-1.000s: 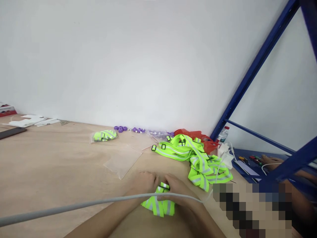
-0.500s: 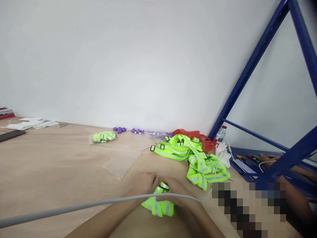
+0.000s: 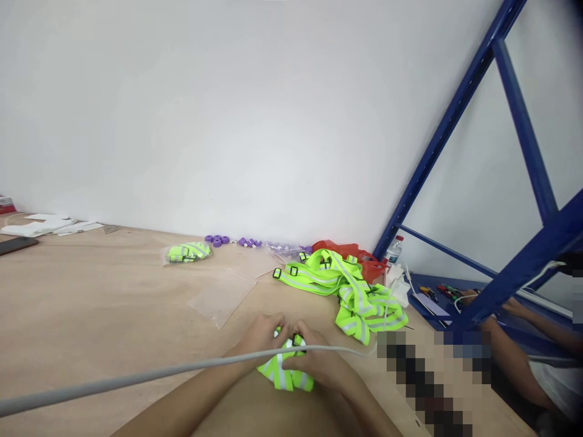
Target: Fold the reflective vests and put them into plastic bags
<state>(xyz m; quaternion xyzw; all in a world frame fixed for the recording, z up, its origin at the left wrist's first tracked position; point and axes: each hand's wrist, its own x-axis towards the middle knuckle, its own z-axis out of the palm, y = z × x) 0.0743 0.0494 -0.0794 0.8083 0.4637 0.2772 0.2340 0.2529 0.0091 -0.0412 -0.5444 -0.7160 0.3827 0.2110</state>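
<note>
Low in the middle of the head view, a neon-yellow reflective strap (image 3: 283,371) with silver stripes and a black buckle is bunched up between my hands. My left hand (image 3: 260,337) pinches a bit of it, a yellow end showing by the fingertips. Wrapped round the other side, my right hand (image 3: 314,359) grips the bundle near the buckle. A grey cable (image 3: 182,368) crosses in front of both hands. Beyond them lies a flat clear plastic bag (image 3: 223,301). To the right is a tangled heap of the same straps (image 3: 353,288).
A bagged strap (image 3: 187,252) lies back left. Purple rings (image 3: 217,240) and a red plastic bag (image 3: 374,269) line the wall. White papers (image 3: 50,226) and a dark phone-like slab (image 3: 17,244) are far left. A blue metal frame (image 3: 449,130) and bottle (image 3: 394,249) stand right; another person's arms (image 3: 512,358) show beyond.
My left hand's fingers have shifted, and a bit of yellow strap now shows between them. My right thumb now lies across the bundle. The whole view has swung slightly to the right.
</note>
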